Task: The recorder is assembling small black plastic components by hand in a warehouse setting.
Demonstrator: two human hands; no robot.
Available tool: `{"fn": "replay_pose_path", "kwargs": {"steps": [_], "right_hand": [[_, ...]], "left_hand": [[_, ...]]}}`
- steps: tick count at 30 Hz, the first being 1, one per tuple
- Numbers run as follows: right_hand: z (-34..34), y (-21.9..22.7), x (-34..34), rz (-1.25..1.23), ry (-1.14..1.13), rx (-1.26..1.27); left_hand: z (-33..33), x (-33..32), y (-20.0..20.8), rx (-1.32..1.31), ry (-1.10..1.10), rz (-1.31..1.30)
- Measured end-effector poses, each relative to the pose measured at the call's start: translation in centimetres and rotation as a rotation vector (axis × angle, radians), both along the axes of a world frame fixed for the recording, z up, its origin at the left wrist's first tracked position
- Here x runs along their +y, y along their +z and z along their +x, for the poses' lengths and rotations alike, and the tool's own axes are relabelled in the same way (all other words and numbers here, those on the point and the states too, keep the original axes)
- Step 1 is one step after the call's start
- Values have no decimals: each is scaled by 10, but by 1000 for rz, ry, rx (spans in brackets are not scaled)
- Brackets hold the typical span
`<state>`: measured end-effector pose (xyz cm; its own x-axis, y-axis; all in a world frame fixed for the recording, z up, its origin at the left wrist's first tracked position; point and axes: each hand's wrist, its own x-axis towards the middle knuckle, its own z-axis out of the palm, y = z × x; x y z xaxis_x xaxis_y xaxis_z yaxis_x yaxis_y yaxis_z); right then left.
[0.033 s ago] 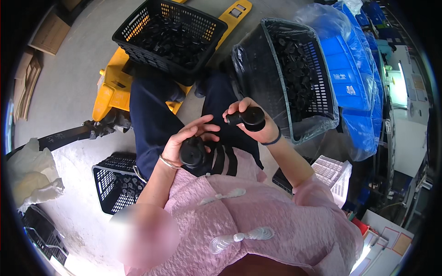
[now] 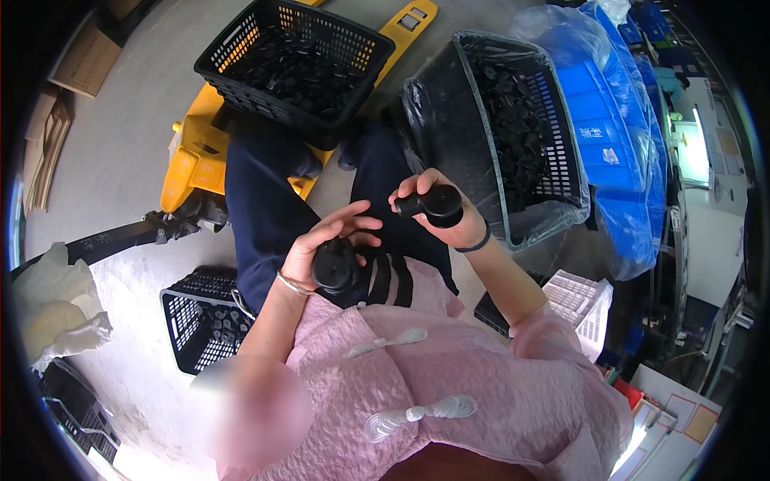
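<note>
In the head view, a black elbow fitting (image 2: 441, 206) is gripped by the right hand (image 2: 468, 230), its narrow end pointed leftward. A rounded black fitting (image 2: 334, 268) is held in the left hand (image 2: 303, 255), partly wrapped by the lower fingers while the upper ones are extended. It is set lower and to the left of the elbow fitting, well apart from it; its long axis cannot be told. Beyond the knees, small black parts (image 2: 301, 72) are heaped in a perforated black crate (image 2: 265, 104). More are contained in a film-lined crate (image 2: 484, 120) nearer the right hand. Round-ended pieces (image 2: 224, 325) are held in a smaller crate (image 2: 178, 337) at lower left.
</note>
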<state>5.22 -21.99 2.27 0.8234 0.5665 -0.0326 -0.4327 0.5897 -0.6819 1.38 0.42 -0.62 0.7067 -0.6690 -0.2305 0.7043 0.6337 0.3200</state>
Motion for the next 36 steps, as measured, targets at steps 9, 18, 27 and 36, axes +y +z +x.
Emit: {"fn": "replay_pose_path", "kwargs": {"steps": [9, 18, 27, 36], "right_hand": [[45, 56, -122, -2106, -802, -1089], [6, 33, 51, -996, 315, -1230], [15, 7, 31, -709, 475, -229], [11, 17, 28, -950, 218, -417]], "left_hand": [[5, -6, -6, 74, -26, 97], [10, -16, 7, 367, -30, 261], [9, -15, -3, 204, -120, 205], [9, -11, 3, 136, -30, 119]]}}
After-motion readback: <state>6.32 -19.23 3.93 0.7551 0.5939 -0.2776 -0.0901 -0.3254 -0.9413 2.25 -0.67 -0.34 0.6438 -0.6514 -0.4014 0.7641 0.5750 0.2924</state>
